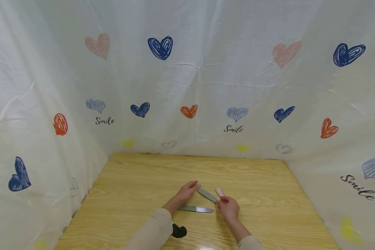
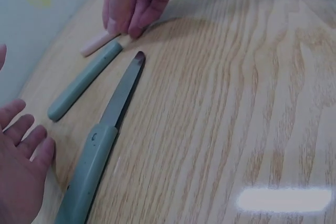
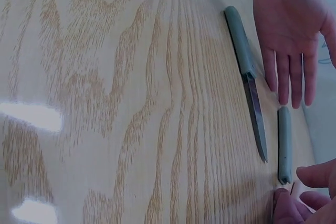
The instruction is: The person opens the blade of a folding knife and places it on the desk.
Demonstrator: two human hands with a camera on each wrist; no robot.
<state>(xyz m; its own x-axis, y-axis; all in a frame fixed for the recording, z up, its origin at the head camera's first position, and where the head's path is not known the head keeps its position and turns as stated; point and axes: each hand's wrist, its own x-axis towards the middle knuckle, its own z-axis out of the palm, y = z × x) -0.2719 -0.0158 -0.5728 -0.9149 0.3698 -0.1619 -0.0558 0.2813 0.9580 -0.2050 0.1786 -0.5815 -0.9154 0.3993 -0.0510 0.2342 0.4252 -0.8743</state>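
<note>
A knife with a green handle and bare blade (image 1: pixel 204 209) lies on the wooden table, its handle partly behind the left wrist in the head view. Beyond it lies a second green-handled knife (image 2: pixel 84 82). My right hand (image 1: pixel 229 209) has its fingertips curled down at that knife's right end and pinches it there; any blade is mostly hidden by the fingers. A pale pink, handle-like piece (image 2: pixel 97 44) sticks out beside the same fingers, its other end covered. With fingers extended, my left hand (image 3: pixel 289 40) holds nothing and hovers near the second handle's far end.
The wooden table (image 1: pixel 137 173) has a white curtain (image 1: pixel 206 83) with printed hearts behind it and at both sides. A black device (image 1: pixel 179 231) is at the left forearm. Bright glare (image 2: pixel 283 199) lies on the tabletop.
</note>
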